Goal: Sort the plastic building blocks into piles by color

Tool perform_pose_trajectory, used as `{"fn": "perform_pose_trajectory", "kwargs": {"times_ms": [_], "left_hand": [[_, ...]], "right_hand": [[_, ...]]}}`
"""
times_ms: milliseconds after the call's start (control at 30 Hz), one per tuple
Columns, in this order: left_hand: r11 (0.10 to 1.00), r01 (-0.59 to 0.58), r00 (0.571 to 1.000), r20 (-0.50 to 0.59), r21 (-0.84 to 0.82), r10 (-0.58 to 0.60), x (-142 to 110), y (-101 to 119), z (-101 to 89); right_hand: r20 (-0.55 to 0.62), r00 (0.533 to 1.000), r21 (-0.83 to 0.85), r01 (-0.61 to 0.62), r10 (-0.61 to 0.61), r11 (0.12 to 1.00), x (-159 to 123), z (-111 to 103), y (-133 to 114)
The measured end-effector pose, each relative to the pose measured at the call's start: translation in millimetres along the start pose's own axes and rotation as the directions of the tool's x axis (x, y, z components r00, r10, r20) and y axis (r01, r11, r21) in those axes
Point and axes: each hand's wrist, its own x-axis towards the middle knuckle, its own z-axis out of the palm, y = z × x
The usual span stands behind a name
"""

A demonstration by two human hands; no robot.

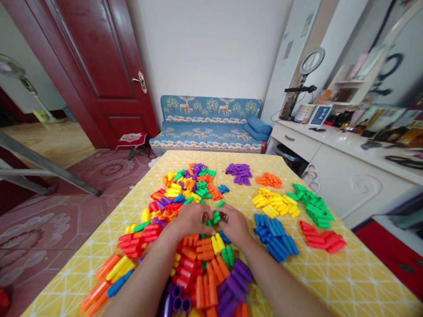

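My left hand is closed, with thumb and fingers curled round green plastic tubes at the middle of the table. Facing it, my right hand pinches green tubes between its fingers; how many each hand has is partly hidden. Under and around both hands spreads a mixed heap of short tubes, with orange tubes, red tubes and purple tubes nearest me. A blue tube lies just under my right hand.
Single-colour piles lie on the right: blue, yellow, green, red and orange. A purple pile is at the back. The patterned yellow tablecloth covers the table. Behind stands a blue sofa; a white dresser is at right.
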Motion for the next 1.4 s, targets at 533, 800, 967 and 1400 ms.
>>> {"fn": "perform_pose_trajectory", "kwargs": {"times_ms": [533,800,967,1400], "left_hand": [[0.995,0.029,0.999,-0.044,0.099,-0.025,0.2,2.6,1.2],[0.993,0.037,0.997,-0.077,0.111,-0.029,2.4,-1.4,7.6],[0.981,0.066,0.993,-0.107,0.18,-0.047,2.5,1.9,8.0],[0.961,0.007,0.973,-0.219,-0.276,-0.069,4.9,-4.7,6.1]], "right_hand": [[0.028,0.998,0.146,0.058,-0.063,0.988,-1.8,-3.7,-4.3],[0.033,0.995,0.141,-0.1,0.096,0.985,-2.6,-2.0,-3.3],[-0.011,0.997,0.232,-0.067,0.071,0.971,-1.2,3.3,2.1],[-0.054,0.988,0.542,-0.09,0.142,0.835,3.1,6.7,8.3]]}}
